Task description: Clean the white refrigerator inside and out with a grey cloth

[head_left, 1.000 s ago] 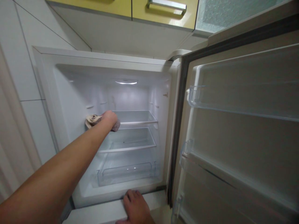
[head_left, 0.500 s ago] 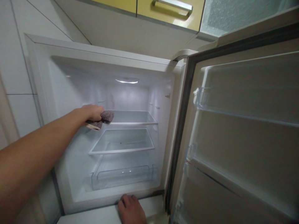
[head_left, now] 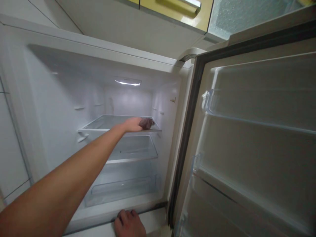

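My left hand (head_left: 133,124) reaches into the open fridge, closed around a purplish-brown cloth (head_left: 146,123). The cloth is at the front right of the upper glass shelf (head_left: 98,123), against its front edge. Below it lies a second glass shelf (head_left: 138,148), partly behind my forearm. My right hand (head_left: 129,223) rests at the bottom on the white top edge of the lower door (head_left: 154,219). Its fingers are bent over that edge, slightly apart, and hold nothing I can see; the fingertips are hidden.
The fridge door (head_left: 247,141) stands open on the right, with clear door racks (head_left: 261,123). A clear drawer (head_left: 123,189) sits at the bottom of the compartment. A lit lamp (head_left: 127,83) is at the top. Yellow cabinets (head_left: 172,10) are above the fridge.
My left hand has moved right with the cloth, from the shelf's left end to its right part. My right hand stays on the edge. The view has shifted a little.
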`<state>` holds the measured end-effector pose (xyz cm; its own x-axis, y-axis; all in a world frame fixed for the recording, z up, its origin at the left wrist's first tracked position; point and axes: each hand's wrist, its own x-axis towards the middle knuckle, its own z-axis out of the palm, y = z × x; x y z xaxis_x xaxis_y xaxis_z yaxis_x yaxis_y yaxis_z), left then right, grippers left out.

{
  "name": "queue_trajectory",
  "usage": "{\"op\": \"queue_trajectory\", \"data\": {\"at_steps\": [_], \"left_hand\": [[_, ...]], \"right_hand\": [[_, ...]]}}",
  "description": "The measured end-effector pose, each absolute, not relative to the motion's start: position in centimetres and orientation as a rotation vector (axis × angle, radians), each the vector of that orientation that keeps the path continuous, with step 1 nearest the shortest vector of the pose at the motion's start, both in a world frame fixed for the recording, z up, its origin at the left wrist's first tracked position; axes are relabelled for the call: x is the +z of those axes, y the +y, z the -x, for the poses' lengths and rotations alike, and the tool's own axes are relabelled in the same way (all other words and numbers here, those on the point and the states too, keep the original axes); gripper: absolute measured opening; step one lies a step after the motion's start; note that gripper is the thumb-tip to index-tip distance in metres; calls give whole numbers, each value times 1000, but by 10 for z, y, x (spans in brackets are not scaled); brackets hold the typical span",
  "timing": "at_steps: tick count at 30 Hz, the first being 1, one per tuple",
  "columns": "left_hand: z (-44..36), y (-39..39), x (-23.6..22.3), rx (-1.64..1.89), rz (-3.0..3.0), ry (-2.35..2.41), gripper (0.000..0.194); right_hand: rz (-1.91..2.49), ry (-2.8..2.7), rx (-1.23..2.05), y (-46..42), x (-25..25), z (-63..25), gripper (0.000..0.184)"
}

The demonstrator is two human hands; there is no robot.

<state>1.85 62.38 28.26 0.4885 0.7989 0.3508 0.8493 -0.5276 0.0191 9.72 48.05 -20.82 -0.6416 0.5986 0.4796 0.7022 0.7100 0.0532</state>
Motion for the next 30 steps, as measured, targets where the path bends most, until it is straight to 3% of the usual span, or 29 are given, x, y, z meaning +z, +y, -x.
{"op": "queue_trajectory", "data": {"at_steps": [3, 6, 11, 15, 23, 30], "left_hand": [[-60, 617, 276, -421, 2556, -1395, 52], [-71, 597, 263, -422, 2496, -1307, 55], [-44, 568, 236, -415, 2393, -1188, 85], [5, 565, 236, -377, 2251, -1380, 89], [120, 561, 259, -265, 1985, -1822, 63], [107, 558, 262, -115, 1925, -1832, 70]], "right_hand": [[978, -2531, -366, 483, -207, -102, 78], [945, -2547, -386, 484, -206, -108, 83], [935, -2547, -342, 484, -209, -113, 95], [965, -2518, -296, 483, -215, -115, 109], [962, -2529, -180, 474, -203, -116, 95], [928, -2574, -161, 472, -194, -112, 95]]}}
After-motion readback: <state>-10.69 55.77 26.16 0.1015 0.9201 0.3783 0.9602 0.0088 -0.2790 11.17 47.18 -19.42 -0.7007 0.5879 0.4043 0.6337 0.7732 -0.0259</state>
